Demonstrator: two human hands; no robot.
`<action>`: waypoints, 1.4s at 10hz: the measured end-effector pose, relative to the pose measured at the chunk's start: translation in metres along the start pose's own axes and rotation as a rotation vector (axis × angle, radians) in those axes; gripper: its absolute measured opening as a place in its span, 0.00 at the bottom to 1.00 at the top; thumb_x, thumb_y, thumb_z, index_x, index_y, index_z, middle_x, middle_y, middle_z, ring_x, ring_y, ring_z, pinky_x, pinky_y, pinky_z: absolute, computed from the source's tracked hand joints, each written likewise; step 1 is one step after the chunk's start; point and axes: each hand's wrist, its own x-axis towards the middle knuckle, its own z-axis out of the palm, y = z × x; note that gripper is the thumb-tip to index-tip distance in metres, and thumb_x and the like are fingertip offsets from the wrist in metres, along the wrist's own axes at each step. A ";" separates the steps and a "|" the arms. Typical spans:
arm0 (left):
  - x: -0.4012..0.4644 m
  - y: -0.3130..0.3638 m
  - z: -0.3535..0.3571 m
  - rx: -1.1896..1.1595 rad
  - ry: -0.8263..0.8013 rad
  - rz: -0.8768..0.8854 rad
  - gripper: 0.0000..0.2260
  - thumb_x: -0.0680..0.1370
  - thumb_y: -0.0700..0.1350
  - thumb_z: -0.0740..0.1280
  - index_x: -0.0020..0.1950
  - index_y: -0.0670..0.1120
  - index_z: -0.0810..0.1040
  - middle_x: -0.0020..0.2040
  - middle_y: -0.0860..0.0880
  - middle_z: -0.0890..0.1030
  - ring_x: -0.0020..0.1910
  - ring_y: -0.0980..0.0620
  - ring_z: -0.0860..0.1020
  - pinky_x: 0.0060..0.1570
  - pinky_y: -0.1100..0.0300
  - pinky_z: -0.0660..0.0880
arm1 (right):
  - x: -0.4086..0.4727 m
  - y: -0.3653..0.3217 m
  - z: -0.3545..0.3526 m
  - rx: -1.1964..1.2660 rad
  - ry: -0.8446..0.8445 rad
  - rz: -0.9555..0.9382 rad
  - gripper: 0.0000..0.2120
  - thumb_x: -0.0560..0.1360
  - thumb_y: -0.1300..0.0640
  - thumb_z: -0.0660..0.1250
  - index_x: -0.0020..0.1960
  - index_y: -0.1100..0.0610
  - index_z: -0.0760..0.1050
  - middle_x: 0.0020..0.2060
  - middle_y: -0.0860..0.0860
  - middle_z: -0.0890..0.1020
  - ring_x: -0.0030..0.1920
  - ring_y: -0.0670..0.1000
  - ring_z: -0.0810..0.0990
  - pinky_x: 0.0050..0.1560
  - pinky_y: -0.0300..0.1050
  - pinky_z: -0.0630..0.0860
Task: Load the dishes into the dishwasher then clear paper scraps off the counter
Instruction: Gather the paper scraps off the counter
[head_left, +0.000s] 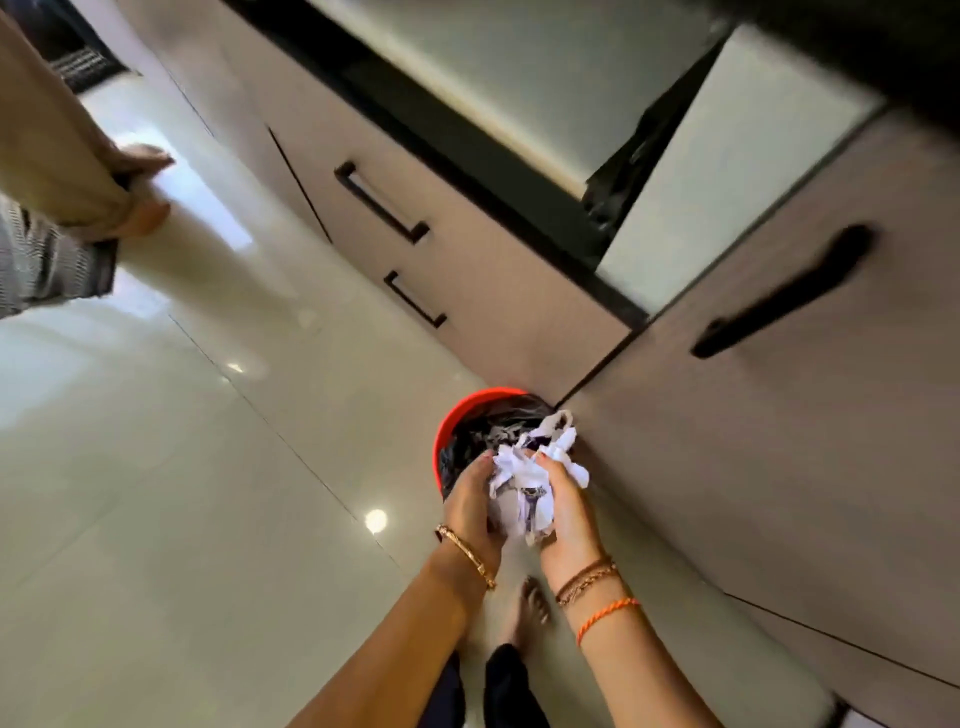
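Note:
A bundle of crumpled white paper scraps (524, 493) is cupped between both my hands, just above a red bin (457, 410) lined with a black bag. My left hand (470, 499) curls round the bundle's left side. On the right side my right hand (566, 509) grips it, fingers on top. The bin stands on the floor against the cabinet corner. The dishwasher and the countertop's surface are out of view.
Beige cabinets with black handles (382, 202) run along the right and the back. A glossy tiled floor (182, 467) spreads to the left. Another person's legs and bare feet (140, 208) stand at the far left. My own foot (530, 608) is below my hands.

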 end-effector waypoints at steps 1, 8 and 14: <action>0.066 0.001 -0.007 0.028 -0.003 -0.007 0.14 0.78 0.48 0.59 0.51 0.39 0.77 0.51 0.38 0.81 0.45 0.44 0.81 0.47 0.57 0.77 | 0.068 0.019 -0.003 -0.023 0.002 0.069 0.15 0.80 0.55 0.57 0.62 0.62 0.71 0.49 0.57 0.77 0.41 0.51 0.77 0.43 0.42 0.72; 0.093 -0.022 -0.029 0.082 0.276 -0.076 0.15 0.82 0.45 0.53 0.36 0.45 0.67 0.24 0.50 0.73 0.13 0.58 0.64 0.15 0.73 0.58 | 0.104 0.036 -0.027 -0.045 0.492 -0.316 0.09 0.75 0.67 0.59 0.42 0.57 0.76 0.31 0.48 0.76 0.25 0.39 0.75 0.25 0.32 0.72; -0.206 -0.033 0.121 1.002 -0.248 0.214 0.11 0.79 0.39 0.58 0.38 0.43 0.75 0.28 0.49 0.77 0.16 0.59 0.71 0.16 0.71 0.63 | -0.222 -0.063 -0.094 0.502 0.630 -0.830 0.14 0.75 0.70 0.60 0.32 0.61 0.75 0.17 0.46 0.70 0.18 0.42 0.66 0.20 0.33 0.61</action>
